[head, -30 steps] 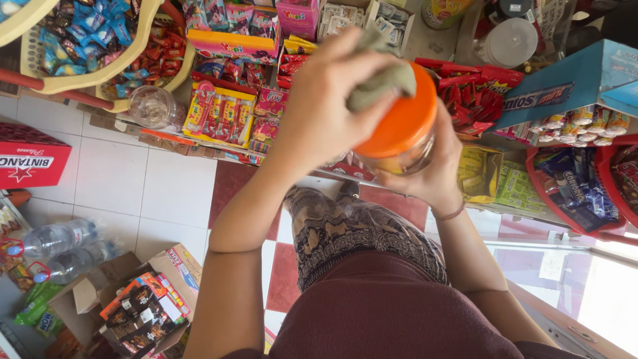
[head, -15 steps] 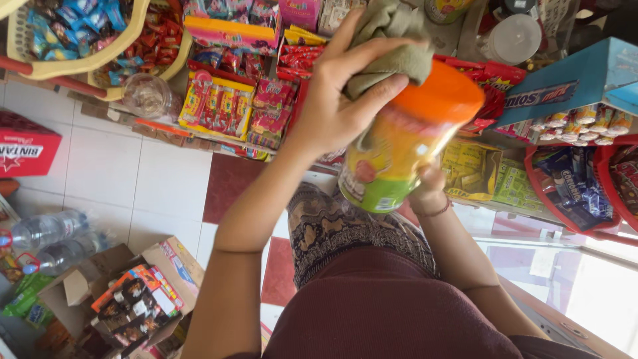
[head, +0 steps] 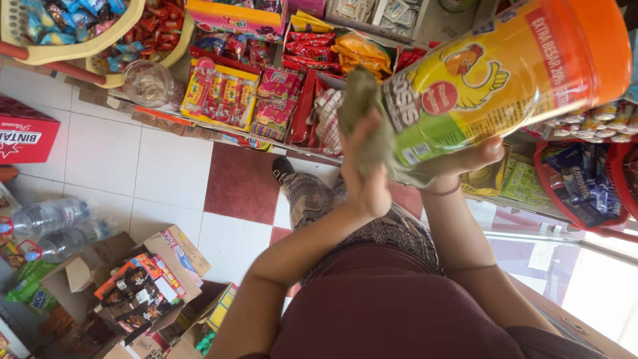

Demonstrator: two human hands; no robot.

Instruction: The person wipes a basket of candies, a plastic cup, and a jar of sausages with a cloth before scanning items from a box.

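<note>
Hands (head: 372, 166): jar (head: 505, 80) now tilted sideways

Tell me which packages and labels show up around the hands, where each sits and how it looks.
Big jar: tilted at upper right, orange lid, yellow-green label with a cartoon chicken; right hand under it.
Cloth: grey-green, pressed to the jar by the left hand.
Snack packets: yellow and pink, on the shelf edge at top centre.
Red carton: at the left edge, on the floor.
Open cardboard box: lower left, with dark packets.
</note>
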